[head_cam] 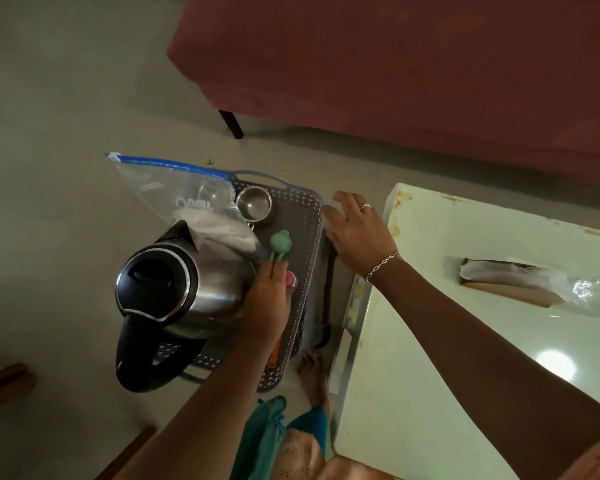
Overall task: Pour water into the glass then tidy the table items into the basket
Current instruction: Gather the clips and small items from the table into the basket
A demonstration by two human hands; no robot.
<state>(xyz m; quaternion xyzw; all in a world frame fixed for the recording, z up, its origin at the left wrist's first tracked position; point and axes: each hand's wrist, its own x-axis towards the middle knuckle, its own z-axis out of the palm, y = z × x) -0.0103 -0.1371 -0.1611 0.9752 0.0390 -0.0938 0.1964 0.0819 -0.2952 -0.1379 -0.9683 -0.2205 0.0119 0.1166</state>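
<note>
Tidying step, seemingly well advanced. Bench (465,230) to the right of both hands, bearing a paper-wrapped packet (510,285) well apart from the right hand. Basket (302,202) on the floor, beneath the hands. Kettle (187,285) in the basket, against the left hand's outer side; zip bag (174,192) beyond it. Right hand (357,233) flat, fingers spread, holding nothing, at the basket's right rim. Left hand (267,303) inside the basket, fingertips seemingly pinching the stem of a green utensil (280,242). Steel cup (254,202) beyond those fingertips; pink item (290,279) just beside them. Next, by judgement: release of the utensil, then a reach back to the packet.
</note>
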